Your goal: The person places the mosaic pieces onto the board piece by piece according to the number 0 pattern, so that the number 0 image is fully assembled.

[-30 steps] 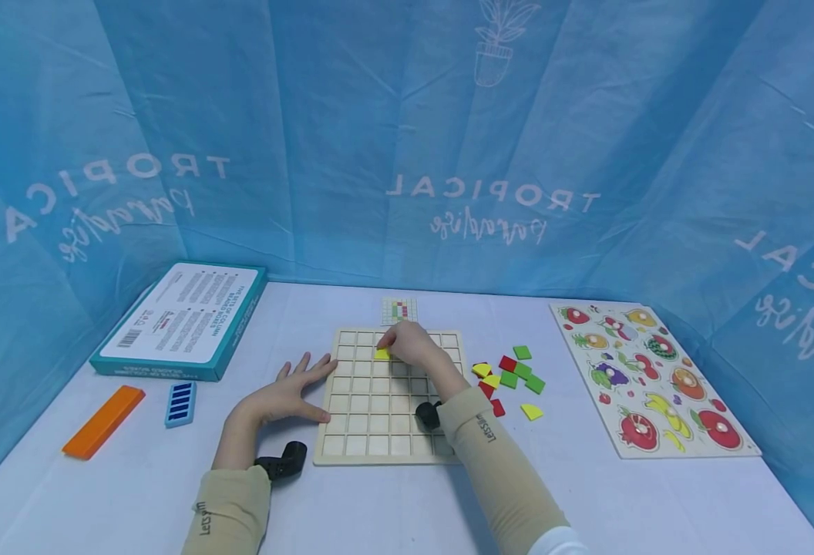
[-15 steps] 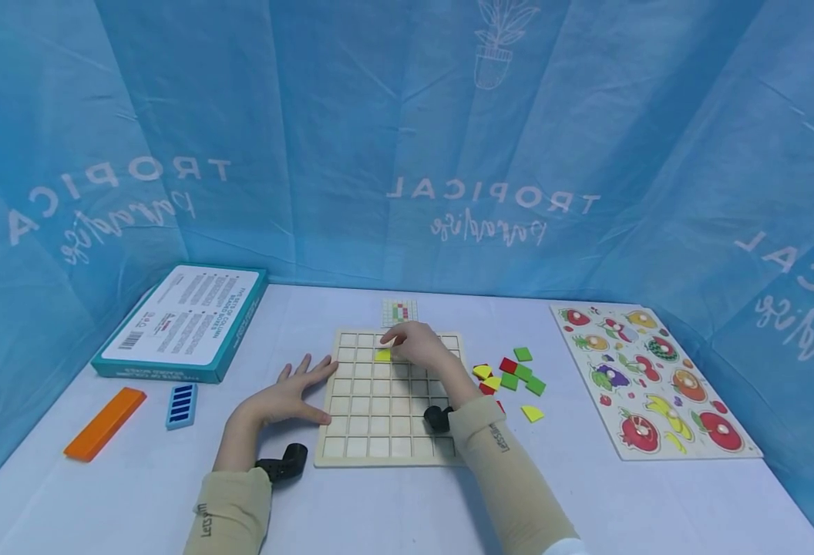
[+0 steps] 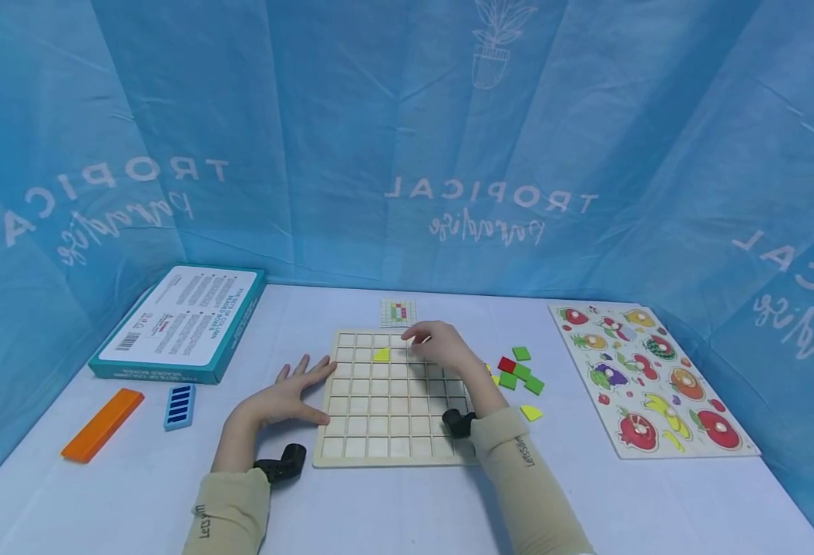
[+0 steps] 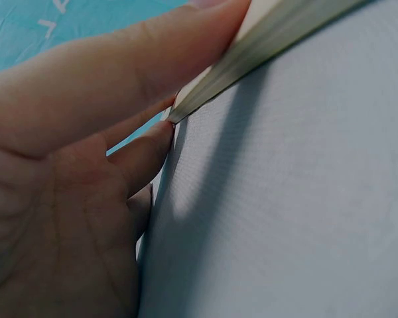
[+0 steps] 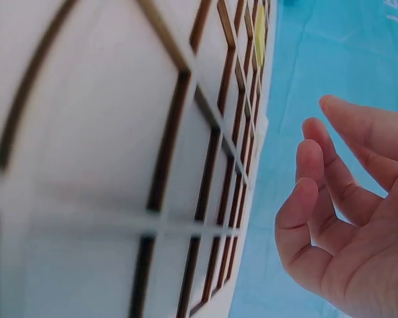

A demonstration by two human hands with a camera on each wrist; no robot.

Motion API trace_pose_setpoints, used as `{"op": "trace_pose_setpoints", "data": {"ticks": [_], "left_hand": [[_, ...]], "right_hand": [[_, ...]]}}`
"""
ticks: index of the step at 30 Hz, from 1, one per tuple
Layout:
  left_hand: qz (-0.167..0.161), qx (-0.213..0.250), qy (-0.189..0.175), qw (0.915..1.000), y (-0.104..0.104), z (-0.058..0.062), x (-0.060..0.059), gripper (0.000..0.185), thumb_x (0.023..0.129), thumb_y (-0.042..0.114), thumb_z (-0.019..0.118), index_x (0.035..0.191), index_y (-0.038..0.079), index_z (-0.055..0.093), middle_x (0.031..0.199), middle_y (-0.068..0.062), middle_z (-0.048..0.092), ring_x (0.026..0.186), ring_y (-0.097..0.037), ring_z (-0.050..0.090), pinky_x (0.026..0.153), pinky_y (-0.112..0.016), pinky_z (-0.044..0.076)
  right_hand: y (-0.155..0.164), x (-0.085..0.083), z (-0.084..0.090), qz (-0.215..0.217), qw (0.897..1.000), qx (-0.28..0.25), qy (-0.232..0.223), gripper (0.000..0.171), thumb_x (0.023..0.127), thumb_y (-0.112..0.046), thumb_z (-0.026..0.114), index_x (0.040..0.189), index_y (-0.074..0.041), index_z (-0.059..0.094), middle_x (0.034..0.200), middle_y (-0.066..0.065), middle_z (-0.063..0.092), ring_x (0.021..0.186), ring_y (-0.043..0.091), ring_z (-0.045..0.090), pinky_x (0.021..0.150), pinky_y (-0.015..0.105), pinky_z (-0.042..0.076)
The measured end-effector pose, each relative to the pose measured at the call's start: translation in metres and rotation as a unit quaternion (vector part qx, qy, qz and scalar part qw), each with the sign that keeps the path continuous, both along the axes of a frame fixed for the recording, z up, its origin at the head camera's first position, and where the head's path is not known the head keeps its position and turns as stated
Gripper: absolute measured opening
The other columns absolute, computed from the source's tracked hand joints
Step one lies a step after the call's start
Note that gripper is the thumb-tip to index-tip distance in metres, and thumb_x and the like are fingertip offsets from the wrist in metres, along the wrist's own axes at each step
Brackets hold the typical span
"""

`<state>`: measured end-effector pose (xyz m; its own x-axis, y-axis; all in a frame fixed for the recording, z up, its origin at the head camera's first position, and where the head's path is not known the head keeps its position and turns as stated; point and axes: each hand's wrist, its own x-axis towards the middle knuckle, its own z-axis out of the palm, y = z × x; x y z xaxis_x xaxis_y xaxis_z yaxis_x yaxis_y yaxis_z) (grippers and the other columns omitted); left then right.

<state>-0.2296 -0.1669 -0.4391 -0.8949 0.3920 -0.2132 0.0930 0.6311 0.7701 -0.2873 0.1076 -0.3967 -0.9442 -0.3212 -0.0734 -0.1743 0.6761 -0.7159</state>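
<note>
A wooden grid board (image 3: 358, 461) lies on the table, with one yellow quarter-round tile (image 3: 381, 354) in a cell of its second row from the top. My left hand (image 3: 289, 395) rests at the board's left edge, fingers spread, thumb and fingertips touching the rim; the left wrist view shows the thumb (image 4: 119, 73) on that edge. Above the board's upper right part hovers my right hand (image 3: 442, 347), holding nothing, its fingers loosely bent in the right wrist view. To the right of the board lie loose green tiles (image 3: 522, 371), a red tile (image 3: 507, 364) and a yellow tile (image 3: 531, 413).
A small pattern card (image 3: 398, 312) lies just beyond the board. On the left are a teal box (image 3: 178, 316), an orange bar (image 3: 103, 425) and a blue slotted block (image 3: 179, 406). A fruit puzzle board (image 3: 646, 378) lies at the right, and a blue curtain (image 3: 407, 154) hangs behind.
My right hand has let go of the yellow tile, which stays in its cell, and moved right across the board. The left hand keeps its place at the edge.
</note>
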Motion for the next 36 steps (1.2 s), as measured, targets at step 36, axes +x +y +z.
{"op": "trace_pose_setpoints", "data": {"ticks": [36], "left_hand": [[0.004, -0.001, 0.002, 1.0000, 0.001, 0.002, 0.003, 0.102, 0.061, 0.031, 0.080, 0.145, 0.007, 0.027, 0.153, -0.015, 0.012, 0.139, -0.039, -0.012, 0.109, -0.057, -0.014]], "right_hand": [[0.058, 0.012, -0.007, -0.110, 0.993, -0.042, 0.000, 0.022, 0.088, -0.012, 0.060, 0.109, -0.009, 0.066, 0.098, 0.006, 0.061, 0.093, 0.023, 0.056, 0.072, 0.033, 0.051]]}}
